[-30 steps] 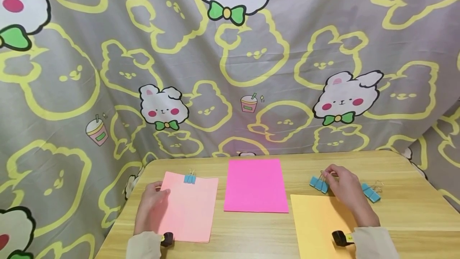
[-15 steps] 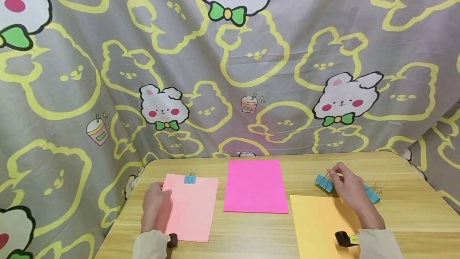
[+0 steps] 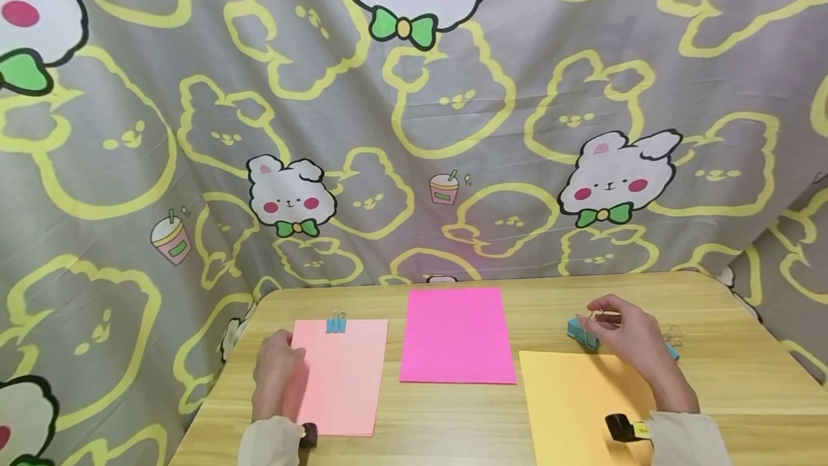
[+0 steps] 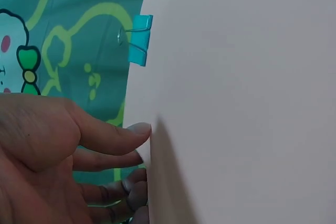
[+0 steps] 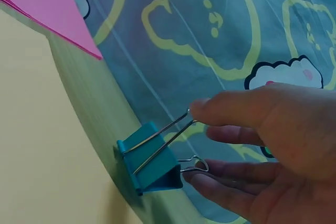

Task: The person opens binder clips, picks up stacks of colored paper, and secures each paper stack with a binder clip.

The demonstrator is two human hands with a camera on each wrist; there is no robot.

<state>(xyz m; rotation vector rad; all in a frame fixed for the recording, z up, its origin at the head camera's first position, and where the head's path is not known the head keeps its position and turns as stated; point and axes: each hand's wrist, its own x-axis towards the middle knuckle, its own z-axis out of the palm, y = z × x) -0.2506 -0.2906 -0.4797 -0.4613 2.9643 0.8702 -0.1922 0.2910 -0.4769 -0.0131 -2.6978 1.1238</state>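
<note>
My left hand (image 3: 274,372) holds the left edge of a light pink paper stack (image 3: 343,387), thumb on top and the other fingers at the edge and behind it. A blue binder clip (image 4: 140,40) is clamped on the stack's far edge, with its wire handles pointing outward. Above the far edge of the yellow paper (image 3: 576,394), my right hand (image 3: 630,336) grips a larger blue binder clip (image 5: 152,156) by its wire handles. The thumb is at the tip of one handle, the fingers at the other. In the right wrist view, this clip's mouth faces the yellow paper.
Bright pink paper (image 3: 456,336) lies between the light pink and yellow papers on the wooden table (image 3: 453,423). Another blue binder clip (image 3: 674,352) lies right of my right hand, partly hidden by it. A patterned curtain (image 3: 414,128) hangs behind the table.
My right hand has shifted a little right with the binder clip and turned it, going from pinching a handle to spanning both. My left hand stays at the light pink stack's edge.
</note>
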